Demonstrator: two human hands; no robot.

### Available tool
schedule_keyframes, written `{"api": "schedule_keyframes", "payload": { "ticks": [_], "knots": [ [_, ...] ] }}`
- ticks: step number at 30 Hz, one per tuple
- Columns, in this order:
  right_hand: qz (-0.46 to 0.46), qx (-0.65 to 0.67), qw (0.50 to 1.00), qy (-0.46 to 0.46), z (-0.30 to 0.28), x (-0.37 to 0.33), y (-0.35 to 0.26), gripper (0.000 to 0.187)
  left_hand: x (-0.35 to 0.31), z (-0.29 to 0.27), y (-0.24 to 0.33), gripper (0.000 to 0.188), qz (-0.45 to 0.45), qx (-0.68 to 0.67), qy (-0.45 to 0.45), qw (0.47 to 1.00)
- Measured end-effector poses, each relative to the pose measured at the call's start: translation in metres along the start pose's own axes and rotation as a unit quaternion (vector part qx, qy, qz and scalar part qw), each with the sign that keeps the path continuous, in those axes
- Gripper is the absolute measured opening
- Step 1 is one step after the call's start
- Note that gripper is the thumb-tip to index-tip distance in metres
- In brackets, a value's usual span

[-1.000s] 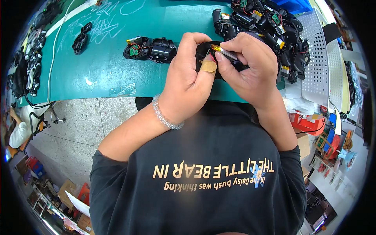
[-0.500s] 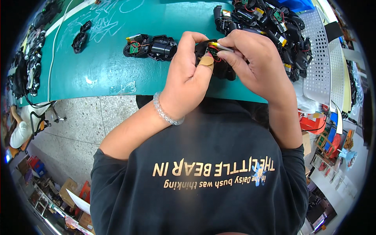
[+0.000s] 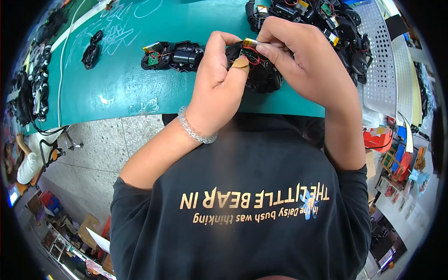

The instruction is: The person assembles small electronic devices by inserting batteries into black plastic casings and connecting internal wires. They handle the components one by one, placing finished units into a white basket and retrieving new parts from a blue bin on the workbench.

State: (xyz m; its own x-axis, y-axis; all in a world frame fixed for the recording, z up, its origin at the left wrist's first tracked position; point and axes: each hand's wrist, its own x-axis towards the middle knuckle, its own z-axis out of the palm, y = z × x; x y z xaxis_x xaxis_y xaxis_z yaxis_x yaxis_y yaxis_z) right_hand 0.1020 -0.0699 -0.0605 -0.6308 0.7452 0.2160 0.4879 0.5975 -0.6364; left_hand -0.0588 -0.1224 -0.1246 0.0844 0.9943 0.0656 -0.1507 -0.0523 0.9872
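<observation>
My left hand [image 3: 215, 91], with a tan wrap on its thumb and a clear bead bracelet at the wrist, grips a black plastic device housing [image 3: 264, 80] at the near edge of the table. Inside the housing, thin red wires run by a green circuit board [image 3: 246, 54], partly hidden by my left thumb. Between thumb and forefinger, my right hand [image 3: 305, 63] pinches a small flat silver battery [image 3: 250, 42] with a yellow end, held over the far side of the board. The right hand's other fingers are curled.
Left of my hands lies a similar opened housing [image 3: 187, 56] with board and battery. A smaller black part [image 3: 92, 50] sits farther left on the green table [image 3: 121, 88]. Several housings [image 3: 343, 51] are heaped at right by a perforated grey tray [image 3: 380, 70]. Another person [image 3: 27, 163] sits far left.
My right hand has moved up and away from me with the battery. The battery has gone from slanting over the board to lying near its far edge, and more red wire shows.
</observation>
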Motion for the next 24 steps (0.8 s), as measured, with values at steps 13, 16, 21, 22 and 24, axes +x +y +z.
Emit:
{"api": "schedule_keyframes", "payload": {
  "ticks": [13, 16, 21, 22, 24],
  "knots": [
    [0.05, -0.023, 0.998, 0.026, 0.006, 0.001, 0.003, 0.016, 0.002, -0.005, 0.011, 0.018, -0.056, 0.016, -0.016, 0.998],
    [0.005, -0.112, 0.993, 0.04, 0.009, 0.001, 0.007, 0.019, 0.002, -0.008, 0.012, 0.019, -0.081, 0.01, -0.024, 0.996],
    [-0.041, -0.184, 0.981, 0.042, 0.01, 0.002, 0.008, 0.018, 0.002, -0.008, 0.015, 0.019, -0.119, 0.011, -0.02, 0.993],
    [-0.044, -0.187, 0.98, 0.045, 0.012, 0.002, 0.009, 0.017, 0.003, -0.008, 0.016, 0.019, -0.124, 0.008, -0.021, 0.992],
    [-0.039, -0.166, 0.984, 0.056, 0.015, 0.001, 0.009, 0.016, 0.004, -0.008, 0.018, 0.02, -0.137, -0.009, -0.015, 0.99]
  ]
}}
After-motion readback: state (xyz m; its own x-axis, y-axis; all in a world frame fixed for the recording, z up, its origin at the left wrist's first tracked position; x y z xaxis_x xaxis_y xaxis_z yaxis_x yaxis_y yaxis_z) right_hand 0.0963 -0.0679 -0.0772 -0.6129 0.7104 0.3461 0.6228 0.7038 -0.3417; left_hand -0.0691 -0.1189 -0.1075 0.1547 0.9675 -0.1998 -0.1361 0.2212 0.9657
